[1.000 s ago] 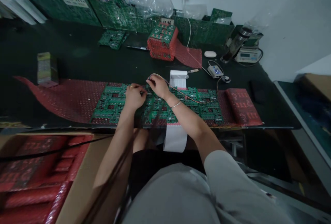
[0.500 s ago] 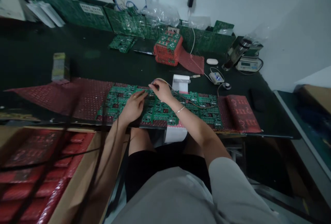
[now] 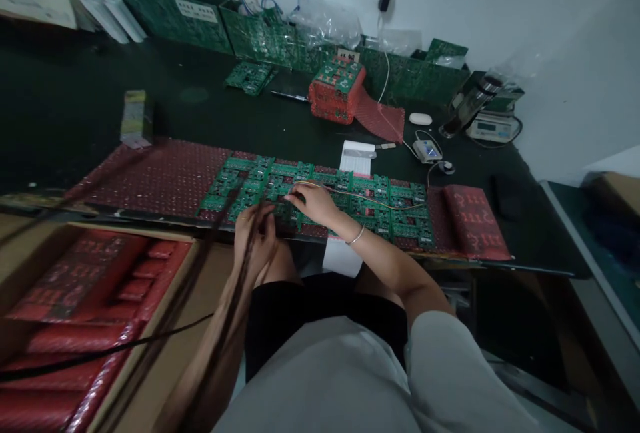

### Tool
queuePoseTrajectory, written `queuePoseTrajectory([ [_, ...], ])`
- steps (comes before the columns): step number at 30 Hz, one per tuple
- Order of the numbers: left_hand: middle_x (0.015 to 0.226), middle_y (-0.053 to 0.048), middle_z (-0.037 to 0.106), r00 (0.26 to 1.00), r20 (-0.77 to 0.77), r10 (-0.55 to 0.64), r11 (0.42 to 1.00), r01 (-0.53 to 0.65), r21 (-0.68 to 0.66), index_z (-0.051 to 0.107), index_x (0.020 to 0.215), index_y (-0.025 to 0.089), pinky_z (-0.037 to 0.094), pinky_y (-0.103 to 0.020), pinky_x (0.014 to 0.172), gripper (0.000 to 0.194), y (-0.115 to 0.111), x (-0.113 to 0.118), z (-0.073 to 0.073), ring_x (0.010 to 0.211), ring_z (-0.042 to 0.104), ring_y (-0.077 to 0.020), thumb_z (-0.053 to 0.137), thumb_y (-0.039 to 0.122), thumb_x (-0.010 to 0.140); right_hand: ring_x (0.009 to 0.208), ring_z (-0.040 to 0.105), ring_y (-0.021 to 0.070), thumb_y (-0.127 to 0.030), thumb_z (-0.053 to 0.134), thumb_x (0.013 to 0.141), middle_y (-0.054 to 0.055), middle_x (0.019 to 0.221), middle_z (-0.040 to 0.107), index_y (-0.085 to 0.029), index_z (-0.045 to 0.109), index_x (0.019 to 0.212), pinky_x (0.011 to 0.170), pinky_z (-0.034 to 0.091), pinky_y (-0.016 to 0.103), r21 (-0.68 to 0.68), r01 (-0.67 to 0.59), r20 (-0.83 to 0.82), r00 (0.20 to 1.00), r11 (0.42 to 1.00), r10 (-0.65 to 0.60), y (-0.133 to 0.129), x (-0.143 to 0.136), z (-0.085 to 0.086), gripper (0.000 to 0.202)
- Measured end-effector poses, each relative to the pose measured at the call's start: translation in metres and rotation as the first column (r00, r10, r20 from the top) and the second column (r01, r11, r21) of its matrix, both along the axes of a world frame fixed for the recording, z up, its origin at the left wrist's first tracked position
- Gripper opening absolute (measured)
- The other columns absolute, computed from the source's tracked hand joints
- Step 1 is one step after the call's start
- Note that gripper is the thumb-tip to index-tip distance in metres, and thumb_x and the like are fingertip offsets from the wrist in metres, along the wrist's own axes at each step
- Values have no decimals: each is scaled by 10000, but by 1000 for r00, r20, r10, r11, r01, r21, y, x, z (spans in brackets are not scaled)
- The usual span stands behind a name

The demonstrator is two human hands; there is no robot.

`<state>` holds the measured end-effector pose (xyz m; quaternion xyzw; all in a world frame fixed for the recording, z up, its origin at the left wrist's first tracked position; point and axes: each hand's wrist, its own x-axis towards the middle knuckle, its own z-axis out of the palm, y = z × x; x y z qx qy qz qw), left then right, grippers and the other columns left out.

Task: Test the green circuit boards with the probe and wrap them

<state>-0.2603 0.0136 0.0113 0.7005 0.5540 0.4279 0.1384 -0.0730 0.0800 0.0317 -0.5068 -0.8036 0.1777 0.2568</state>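
Note:
Green circuit boards [image 3: 405, 210] lie in a row on a sheet of red bubble wrap [image 3: 170, 176] along the table's front edge. At the front edge of the boards, my left hand [image 3: 255, 236] has its fingers bent together; what they hold, if anything, is too small to tell. My right hand [image 3: 310, 201] is just to its right, over the boards, its fingertips pinched on the end of a thin cable [image 3: 370, 200]. That cable runs right across the boards. Dark blurred strands pass in front of my left hand and forearm.
A red-wrapped board stack [image 3: 336, 90] stands behind the boards. A small box [image 3: 136, 118] is at the left, a rolled red pack [image 3: 475, 220] at the right. Further back are green bins [image 3: 270, 43], a bottle [image 3: 470, 106] and a meter [image 3: 493, 128]. An open carton [image 3: 167, 313] holds red packs.
My left hand has moved down and left to the boards' front edge, its fingers more curled. My right hand has stayed over the boards, slightly lower. The camera view has shifted a little.

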Motion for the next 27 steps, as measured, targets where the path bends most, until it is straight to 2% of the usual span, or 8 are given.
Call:
queuePoseTrajectory([
  [5, 1193, -127, 727, 999, -3, 37, 999, -37, 29, 733, 1117, 212, 527, -507, 1096, 309, -4, 3, 2, 1182, 662, -308, 500, 399, 1039, 1265, 634, 264, -366, 575, 1109, 90, 1152, 787, -206, 738, 1033, 1105, 411, 411, 37, -19, 121, 993, 999, 14, -3, -3, 2, 241],
  [9, 1111, -106, 733, 999, -37, 0, 999, 1, 54, 733, 1053, 223, 551, -470, 1020, 244, -10, 9, 0, 1096, 678, -285, 544, 375, 1039, 1247, 637, 259, -347, 596, 1101, 90, 1178, 770, -191, 719, 1038, 1080, 420, 402, -6, -37, 128, 991, 999, 38, 3, -1, 5, 209],
  [12, 1082, -86, 727, 987, -53, -155, 980, 160, 117, 737, 1023, 228, 559, -439, 966, 167, -22, 30, -5, 1054, 680, -268, 632, 358, 1027, 1114, 664, 206, -346, 623, 1091, 73, 1125, 743, -173, 694, 997, 967, 449, 318, -52, -122, 67, 990, 991, 125, 14, 4, 7, 209],
  [15, 1075, -71, 725, 921, -72, -383, 902, 389, 185, 756, 1066, 239, 560, -398, 909, 123, -39, 64, -14, 1009, 679, -241, 671, 321, 1031, 1028, 656, 172, -312, 629, 1089, 42, 1039, 703, -173, 668, 981, 921, 445, 281, -58, -201, 31, 979, 978, 203, 24, 10, 6, 181],
  [18, 1071, -79, 731, 865, -91, -494, 833, 500, 237, 776, 1081, 238, 549, -390, 882, 124, -52, 99, -25, 995, 671, -236, 673, 293, 1039, 1083, 643, 174, -303, 597, 1103, 32, 1015, 667, -181, 642, 967, 970, 436, 281, -27, -235, 26, 972, 972, 235, 28, 14, 2, 188],
  [22, 1062, -97, 741, 866, -134, -482, 823, 500, 269, 799, 1049, 227, 521, -394, 851, 129, -55, 126, -40, 1024, 662, -253, 682, 279, 1033, 1125, 638, 181, -310, 530, 1127, 36, 1027, 643, -189, 625, 966, 1006, 442, 297, 3, -250, 33, 968, 968, 250, 28, 15, -4, 223],
  [27, 1016, -81, 748, 891, -147, -429, 868, 452, 207, 808, 947, 251, 477, -392, 815, 188, -51, 132, -48, 963, 646, -247, 645, 268, 1040, 1196, 640, 208, -331, 506, 1131, 49, 1093, 649, -196, 641, 1045, 1044, 465, 339, 0, -246, 73, 967, 969, 245, 27, 15, -9, 209],
])
